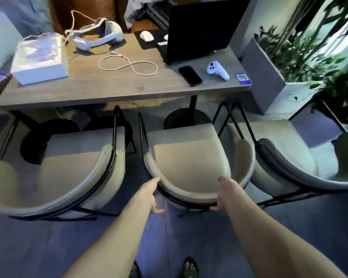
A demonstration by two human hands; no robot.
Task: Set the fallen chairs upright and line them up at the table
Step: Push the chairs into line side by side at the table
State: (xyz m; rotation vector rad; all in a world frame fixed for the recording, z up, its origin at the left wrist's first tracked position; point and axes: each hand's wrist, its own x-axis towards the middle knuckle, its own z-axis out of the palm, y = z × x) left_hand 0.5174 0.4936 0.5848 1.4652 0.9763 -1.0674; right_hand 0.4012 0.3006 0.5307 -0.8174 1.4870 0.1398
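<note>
Three beige padded chairs with black metal frames stand upright in a row facing the wooden table [109, 93]. The middle chair [187, 155] is right in front of me. My left hand [150, 194] rests at the left end of its curved backrest, fingers loosely curled near the rim. My right hand [226, 192] grips the right part of the same backrest, thumb on top and fingers under. The left chair [68, 163] and the right chair [289, 157] stand on either side, close to the middle one.
On the table lie a white box [40, 59], a VR headset [100, 35], a cable [129, 66], a laptop [199, 27], a phone [190, 75] and a white controller [217, 70]. A grey planter with plants [269, 73] stands at the right. My sandalled feet [190, 267] are on the dark floor.
</note>
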